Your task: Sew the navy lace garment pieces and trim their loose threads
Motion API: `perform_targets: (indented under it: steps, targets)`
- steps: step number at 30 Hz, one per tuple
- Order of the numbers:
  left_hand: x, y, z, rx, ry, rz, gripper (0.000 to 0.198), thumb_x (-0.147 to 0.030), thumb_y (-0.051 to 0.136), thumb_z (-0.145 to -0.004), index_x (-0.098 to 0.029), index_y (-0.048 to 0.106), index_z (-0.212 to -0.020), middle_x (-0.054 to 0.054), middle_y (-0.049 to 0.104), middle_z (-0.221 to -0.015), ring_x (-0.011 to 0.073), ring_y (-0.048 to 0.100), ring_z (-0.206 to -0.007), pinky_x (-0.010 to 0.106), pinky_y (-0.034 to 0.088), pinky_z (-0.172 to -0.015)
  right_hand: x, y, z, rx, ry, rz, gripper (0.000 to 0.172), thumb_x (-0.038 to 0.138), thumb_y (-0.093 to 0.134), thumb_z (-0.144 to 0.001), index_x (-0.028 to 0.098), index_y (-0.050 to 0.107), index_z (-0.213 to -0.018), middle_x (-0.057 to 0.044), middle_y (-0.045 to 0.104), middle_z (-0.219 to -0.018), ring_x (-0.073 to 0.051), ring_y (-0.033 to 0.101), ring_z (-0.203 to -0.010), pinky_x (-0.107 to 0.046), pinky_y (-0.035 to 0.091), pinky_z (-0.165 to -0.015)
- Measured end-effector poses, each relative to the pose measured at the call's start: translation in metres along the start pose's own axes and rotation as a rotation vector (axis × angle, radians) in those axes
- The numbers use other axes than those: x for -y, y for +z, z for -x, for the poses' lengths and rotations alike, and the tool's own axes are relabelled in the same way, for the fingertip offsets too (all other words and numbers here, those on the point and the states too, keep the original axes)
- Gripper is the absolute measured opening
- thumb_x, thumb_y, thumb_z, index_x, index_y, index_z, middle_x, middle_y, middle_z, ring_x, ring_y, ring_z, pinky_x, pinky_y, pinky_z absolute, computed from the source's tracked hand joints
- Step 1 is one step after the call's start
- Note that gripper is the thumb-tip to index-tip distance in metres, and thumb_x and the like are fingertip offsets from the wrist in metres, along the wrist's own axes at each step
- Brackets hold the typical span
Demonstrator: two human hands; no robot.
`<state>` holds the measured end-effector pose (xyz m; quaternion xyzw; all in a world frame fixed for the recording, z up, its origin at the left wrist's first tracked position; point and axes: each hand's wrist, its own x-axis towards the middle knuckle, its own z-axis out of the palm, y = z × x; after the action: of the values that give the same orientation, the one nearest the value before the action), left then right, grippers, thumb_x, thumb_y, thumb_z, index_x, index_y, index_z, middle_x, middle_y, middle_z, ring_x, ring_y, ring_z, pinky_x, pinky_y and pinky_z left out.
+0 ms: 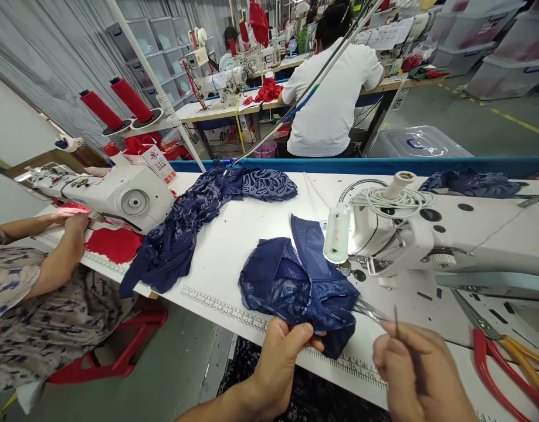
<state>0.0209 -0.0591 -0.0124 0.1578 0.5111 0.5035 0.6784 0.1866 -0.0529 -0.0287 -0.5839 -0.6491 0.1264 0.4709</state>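
My left hand point(280, 363) pinches the lower edge of a navy lace underwear piece point(295, 281) between thumb and fingers. The piece lies loosely gathered on the white table, beside the sewing machine's needle area. My right hand point(421, 372) is closed round a slim metal two-pronged tool point(369, 309), possibly thread snips or tweezers. One prong points toward the garment's right edge, the other upward; whether the tool touches the cloth I cannot tell. The sewing machine point(484, 234) stands just beyond my right hand.
Scissors with red and orange handles point(489, 334) lie at the right. A heap of navy lace pieces point(185, 217) sits on the table's left part. At the left, a co-worker's hands point(73, 225) handle red cloth by another machine point(119, 193). A person in white point(326, 99) sits ahead.
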Motion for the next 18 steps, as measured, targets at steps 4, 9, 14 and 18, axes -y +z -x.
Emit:
perform_targets:
  steps: [4, 9, 14, 18]
  targets:
    - [-0.001, -0.002, 0.001, 0.009, 0.036, -0.027, 0.03, -0.038, 0.076, -0.076, -0.013, 0.06, -0.083, 0.008, 0.07, -0.086, 0.0185, 0.06, -0.081, 0.035, 0.045, -0.086, 0.0, -0.009, -0.015, 0.186, -0.124, -0.03, 0.019, 0.031, 0.047, -0.097, 0.023, 0.06, -0.108, -0.005, 0.061, -0.097, -0.017, 0.062, -0.088, -0.027, 0.053, -0.073]
    - [-0.001, 0.001, 0.002, 0.044, 0.073, -0.029, 0.028, -0.036, 0.075, -0.079, -0.013, 0.063, -0.087, 0.006, 0.069, -0.081, 0.0177, 0.059, -0.08, 0.034, 0.045, -0.086, 0.01, -0.009, -0.028, 0.282, -0.382, 0.05, 0.032, 0.03, 0.053, -0.096, 0.024, 0.06, -0.126, -0.006, 0.06, -0.097, -0.018, 0.06, -0.09, -0.032, 0.051, -0.08]
    - [-0.002, 0.001, 0.003, 0.034, 0.069, -0.044, 0.027, -0.037, 0.075, -0.078, -0.013, 0.063, -0.08, 0.005, 0.067, -0.078, 0.018, 0.059, -0.08, 0.034, 0.045, -0.086, 0.014, -0.003, -0.035, 0.297, -0.521, 0.053, 0.02, 0.016, 0.057, -0.091, 0.02, 0.065, -0.109, -0.006, 0.061, -0.094, -0.017, 0.059, -0.085, -0.031, 0.048, -0.075]
    - [-0.001, 0.001, 0.002, 0.004, 0.047, -0.036, 0.032, -0.04, 0.079, -0.074, -0.014, 0.06, -0.079, 0.004, 0.067, -0.077, 0.0183, 0.059, -0.08, 0.034, 0.045, -0.086, 0.024, -0.001, -0.028, 0.302, -0.471, -0.044, 0.013, 0.01, 0.051, -0.092, 0.02, 0.057, -0.087, -0.003, 0.057, -0.082, -0.015, 0.055, -0.074, -0.03, 0.045, -0.068]
